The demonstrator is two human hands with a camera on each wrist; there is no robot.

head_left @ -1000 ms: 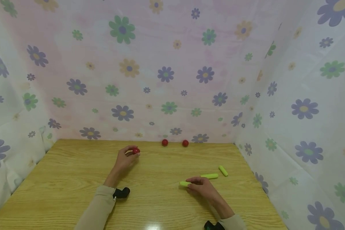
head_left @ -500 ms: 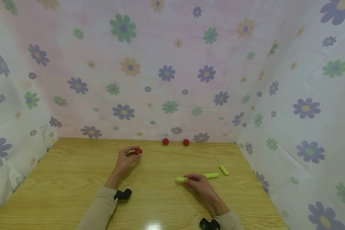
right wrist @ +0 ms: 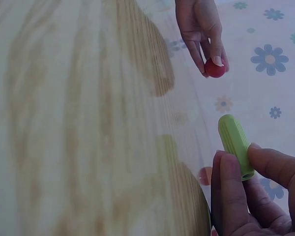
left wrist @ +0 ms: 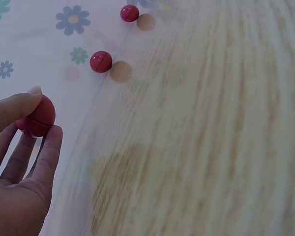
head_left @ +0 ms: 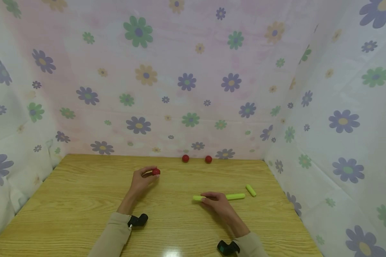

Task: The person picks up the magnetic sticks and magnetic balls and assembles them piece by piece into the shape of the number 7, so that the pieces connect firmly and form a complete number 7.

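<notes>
Between thumb and fingers, my left hand (head_left: 141, 182) pinches a red ball (head_left: 156, 172) over the left middle of the table. A seam runs round that ball (left wrist: 45, 115) in the left wrist view. My right hand (head_left: 220, 205) pinches a short light-green ribbed tube (head_left: 197, 198), held out to the left. In the right wrist view a hole shows in the near end of this tube (right wrist: 236, 145). Behind the right hand lies a second green tube (head_left: 236, 196), partly covered by it. A third green tube (head_left: 251, 190) lies farther right.
Two more red balls (head_left: 185, 158) (head_left: 208, 159) sit apart at the back edge of the wooden table (head_left: 93, 192), by the flowered cloth (head_left: 161, 114). Cloth also hangs along the left and right sides. A black camera (head_left: 138, 220) sits on each wrist.
My right hand has moved left and a little away from me with the green tube. The left hand, still holding the red ball, has shifted slightly to the right.
</notes>
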